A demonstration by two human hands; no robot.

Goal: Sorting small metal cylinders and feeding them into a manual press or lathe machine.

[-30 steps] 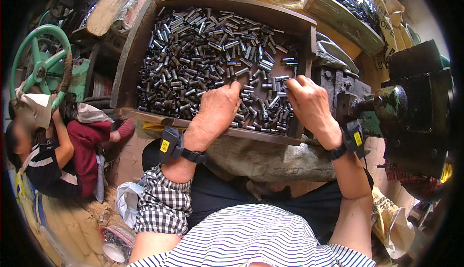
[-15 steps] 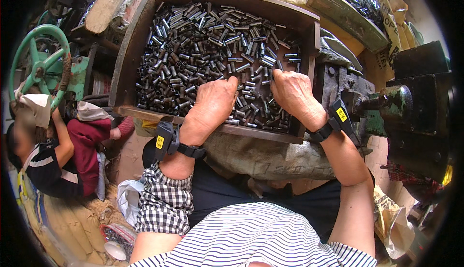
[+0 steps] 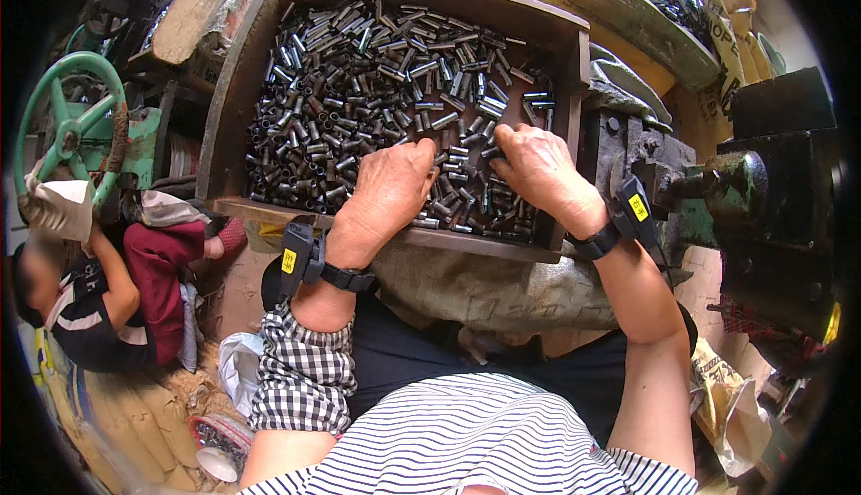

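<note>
A brown wooden tray point(image 3: 578, 82) in front of me holds a heap of short metal tubes point(image 3: 336, 91), some shiny, some dark. My left hand point(image 3: 392, 179) reaches over the tray's near wall into the tubes, fingers curled and closed; whatever is in them is hidden from above. To its right, my right hand point(image 3: 540, 170) is also closed, thumb and index finger bent down among tubes near the tray's right part. Its fingertips are partly hidden, so I cannot make out what they grip. Several tubes lie loose between the two hands.
A black and green machine point(image 3: 771, 199) stands close to the tray's right. A second wooden box point(image 3: 646, 29) of metal pieces is at the far right. On the left, a person point(image 3: 108, 298) sits by a green handwheel point(image 3: 72, 127). A sack point(image 3: 502, 293) hangs below the tray.
My right hand has shifted slightly left, closer to my left hand. My left hand has moved a little left, still closed. The tray appears slightly shifted in the picture.
</note>
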